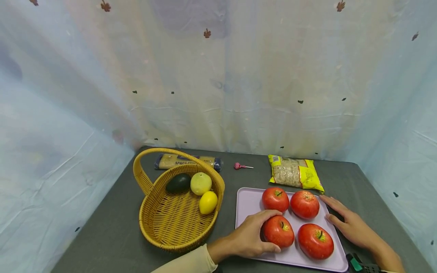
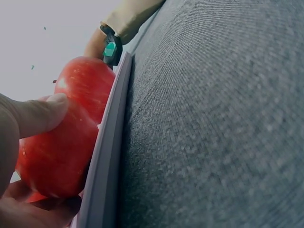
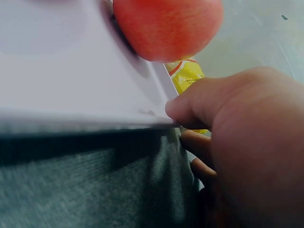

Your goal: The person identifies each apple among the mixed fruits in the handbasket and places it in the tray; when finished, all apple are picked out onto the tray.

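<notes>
My left hand point(image 1: 250, 236) holds a red apple point(image 1: 279, 232) at the front left of a lilac tray point(image 1: 248, 195), thumb on the near side and fingers round the far side. In the left wrist view, this apple point(image 2: 59, 149) is close against the tray's rim. More red apples lie on the tray: one point(image 1: 275, 199) behind, one point(image 1: 305, 204) at the back right and one point(image 1: 315, 241) at the front right. My right hand point(image 1: 351, 223) rests along the tray's right edge. Its thumb point(image 3: 187, 102) touches the rim; the other fingers are lower, outside the edge.
Left of the tray, a yellow wicker basket point(image 1: 146, 223) holds a dark avocado point(image 1: 178, 183), a pale green round fruit point(image 1: 200, 184) and a lemon point(image 1: 208, 202). Behind are a spaghetti pack point(image 1: 167, 162), a pink lollipop point(image 1: 238, 166) and a yellow bag of oats point(image 1: 290, 172).
</notes>
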The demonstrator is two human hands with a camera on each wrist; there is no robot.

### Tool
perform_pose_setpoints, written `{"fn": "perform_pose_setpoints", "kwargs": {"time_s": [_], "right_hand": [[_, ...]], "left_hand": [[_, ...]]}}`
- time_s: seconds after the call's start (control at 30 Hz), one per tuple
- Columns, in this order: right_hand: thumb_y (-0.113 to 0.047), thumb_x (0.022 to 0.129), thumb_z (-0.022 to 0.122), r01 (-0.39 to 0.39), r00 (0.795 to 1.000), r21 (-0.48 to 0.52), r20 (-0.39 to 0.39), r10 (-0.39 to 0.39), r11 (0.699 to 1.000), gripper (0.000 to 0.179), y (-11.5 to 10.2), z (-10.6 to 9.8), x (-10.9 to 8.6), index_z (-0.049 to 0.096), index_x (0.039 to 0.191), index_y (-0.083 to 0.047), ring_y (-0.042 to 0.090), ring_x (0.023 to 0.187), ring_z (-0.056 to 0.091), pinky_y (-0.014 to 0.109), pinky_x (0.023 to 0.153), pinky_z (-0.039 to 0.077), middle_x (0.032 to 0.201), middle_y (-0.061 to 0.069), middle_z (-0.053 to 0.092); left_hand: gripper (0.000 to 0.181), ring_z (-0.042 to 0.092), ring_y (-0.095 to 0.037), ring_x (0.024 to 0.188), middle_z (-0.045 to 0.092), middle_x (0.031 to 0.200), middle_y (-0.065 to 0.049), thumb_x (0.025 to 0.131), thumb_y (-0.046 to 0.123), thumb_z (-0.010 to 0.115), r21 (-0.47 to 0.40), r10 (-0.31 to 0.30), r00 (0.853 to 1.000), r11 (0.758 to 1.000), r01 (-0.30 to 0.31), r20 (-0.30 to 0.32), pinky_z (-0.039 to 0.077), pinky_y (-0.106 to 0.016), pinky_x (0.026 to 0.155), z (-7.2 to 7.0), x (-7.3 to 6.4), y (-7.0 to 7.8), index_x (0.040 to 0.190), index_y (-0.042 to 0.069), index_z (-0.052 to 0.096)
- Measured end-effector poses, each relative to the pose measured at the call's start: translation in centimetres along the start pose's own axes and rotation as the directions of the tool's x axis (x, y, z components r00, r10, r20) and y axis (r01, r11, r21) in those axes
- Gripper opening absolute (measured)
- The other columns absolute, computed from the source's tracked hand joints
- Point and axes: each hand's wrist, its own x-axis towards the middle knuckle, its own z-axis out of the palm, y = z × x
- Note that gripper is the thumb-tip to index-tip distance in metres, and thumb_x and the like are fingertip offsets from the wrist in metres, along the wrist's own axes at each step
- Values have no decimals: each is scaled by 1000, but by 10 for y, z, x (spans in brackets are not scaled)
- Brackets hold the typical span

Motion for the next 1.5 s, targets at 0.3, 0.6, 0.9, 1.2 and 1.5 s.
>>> {"fn": "perform_pose_setpoints", "kwargs": {"time_s": [0.3,0.6,0.9,1.2,1.5], "right_hand": [[-33,111,64,-1,1000,-6,-12,1,1000,68,-1,-1,-1,39,169,-8,70,146,35,90,101,38,166,40,38],[-33,111,64,-1,1000,-7,-22,1,1000,67,-2,-1,-2,40,169,-9,70,147,35,90,102,37,166,39,39],[-34,110,65,-29,1000,-8,-11,29,1000,70,-3,-1,-3,39,169,-8,71,147,33,89,101,39,166,40,38],[-30,108,69,19,999,-69,-35,-21,997,68,-6,-5,-7,44,165,-4,68,140,47,83,97,51,160,39,47],[-26,105,72,18,996,-157,-81,-31,987,64,-16,-17,-15,51,158,2,64,134,57,80,99,52,153,38,56]], "left_hand": [[85,60,-9,140,62,155,3,85,27,97,45,-2,1000,999,3,-28,49,-30,120,1,1,0,157,13,53],[88,60,-10,141,60,157,2,85,27,97,83,-24,999,996,27,-39,49,-32,120,1,2,3,159,15,51],[90,61,-12,138,63,152,-3,83,29,99,197,45,997,980,-31,-68,50,-29,119,2,-1,8,157,8,52],[90,60,-14,141,61,155,-4,86,35,96,260,26,996,966,-3,-85,51,-32,119,2,-4,13,159,8,51],[78,61,-19,142,63,154,-5,91,33,92,233,69,977,972,-20,-203,51,-40,121,-38,-18,37,156,10,55]]}}
